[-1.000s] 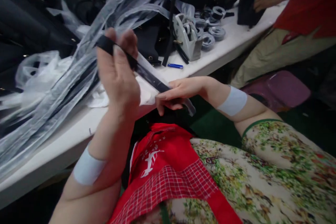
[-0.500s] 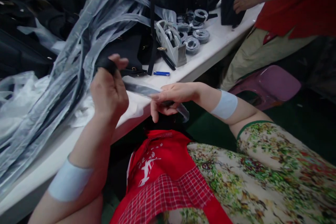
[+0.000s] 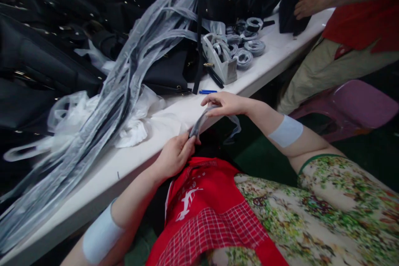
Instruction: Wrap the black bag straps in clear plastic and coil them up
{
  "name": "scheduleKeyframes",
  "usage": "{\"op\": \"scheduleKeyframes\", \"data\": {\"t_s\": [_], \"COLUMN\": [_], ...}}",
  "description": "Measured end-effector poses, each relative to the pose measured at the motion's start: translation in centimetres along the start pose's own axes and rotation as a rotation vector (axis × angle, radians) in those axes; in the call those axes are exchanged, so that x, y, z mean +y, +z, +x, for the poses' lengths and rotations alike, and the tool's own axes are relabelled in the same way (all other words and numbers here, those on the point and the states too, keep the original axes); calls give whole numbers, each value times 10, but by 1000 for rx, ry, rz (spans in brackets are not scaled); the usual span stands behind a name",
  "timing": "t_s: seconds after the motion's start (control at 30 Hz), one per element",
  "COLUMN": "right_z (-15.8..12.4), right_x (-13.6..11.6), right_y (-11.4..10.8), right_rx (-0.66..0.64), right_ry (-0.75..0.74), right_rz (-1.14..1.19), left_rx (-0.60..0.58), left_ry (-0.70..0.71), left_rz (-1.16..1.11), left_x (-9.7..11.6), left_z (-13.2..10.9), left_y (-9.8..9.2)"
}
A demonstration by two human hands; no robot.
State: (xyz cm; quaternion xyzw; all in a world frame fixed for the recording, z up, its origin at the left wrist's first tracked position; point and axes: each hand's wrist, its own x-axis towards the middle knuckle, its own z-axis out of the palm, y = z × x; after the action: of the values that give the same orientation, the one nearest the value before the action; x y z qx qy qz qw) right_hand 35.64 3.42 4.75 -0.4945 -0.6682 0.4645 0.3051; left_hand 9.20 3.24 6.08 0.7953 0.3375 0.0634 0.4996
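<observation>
My left hand (image 3: 176,153) is closed on one end of a dark strap in a clear plastic sleeve (image 3: 199,122), close to the table's front edge. From there the strap bends up to my right hand (image 3: 226,104), whose curled fingers and thumb hold it further along. A loose stretch of the sleeve dangles below the right wrist. Just beyond my right fingers a blue pen (image 3: 208,91) lies on the white table (image 3: 174,110).
Long plastic-sleeved straps (image 3: 124,79) drape across the table at left, over black bags (image 3: 165,70). A tape dispenser (image 3: 221,58) stands near several coiled straps (image 3: 243,59). Another person's hand (image 3: 311,3) holds a black bag at upper right. A pink stool (image 3: 368,104) stands at right.
My left hand has come down and right, toward the table edge, and the strap between my hands now bends instead of stretching straight. The view has shifted left.
</observation>
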Motion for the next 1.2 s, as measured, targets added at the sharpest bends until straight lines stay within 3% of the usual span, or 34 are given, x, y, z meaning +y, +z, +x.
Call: {"op": "scheduleKeyframes", "data": {"t_s": [0.07, 0.17, 0.3, 0.4, 0.47, 0.57, 0.67, 0.77, 0.83, 0.9, 0.97, 1.03, 1.1, 1.17, 1.2], "right_z": [-1, -3, 1, 8, 10, 4, -5, -8, -6, -2, 1, 2, 4, 5, 5], "right_x": [-1, -7, -17, -25, -30, -36, -45, -51, -50, -45, -39, -35, -32, -30, -31], "right_y": [16, 56, 113, 134, 136, 126, 102, 67, 44, 28, 25, 36, 58, 83, 94], "right_rx": [32, -86, -115, -259, -343, -434, -495, -389, -224, -26, 107, 118, 99, 81, 28], "right_ry": [-34, -93, -42, 91, 118, 112, 93, 17, -30, -103, -207, -288, -266, -156, -99], "right_rz": [-192, -227, 97, 405, 571, 668, 554, 422, 303, 83, -132, -225, -185, -59, 35], "left_rx": [-133, -177, 30, 270, 341, 380, 471, 482, 429, 344, 249, 183, 165, 239, 335], "left_ry": [-100, -148, -59, 19, 68, 186, 293, 263, 193, 107, 26, -29, -28, 42, 99], "left_rz": [-501, -1037, -1368, -1283, -1129, -871, -391, 137, 278, 197, -70, -402, -657, -757, -743], "left_x": [4, 7, 8, 8, 6, 2, -3, -4, 0, 9, 21, 34, 43, 45, 43], "left_z": [-7, -9, 5, 17, 19, 17, 11, 3, -3, -7, -9, -6, 1, 13, 19], "left_y": [-2, -10, -15, -9, -2, 4, 0, -7, -10, -11, -12, -13, -14, -14, -13]}}
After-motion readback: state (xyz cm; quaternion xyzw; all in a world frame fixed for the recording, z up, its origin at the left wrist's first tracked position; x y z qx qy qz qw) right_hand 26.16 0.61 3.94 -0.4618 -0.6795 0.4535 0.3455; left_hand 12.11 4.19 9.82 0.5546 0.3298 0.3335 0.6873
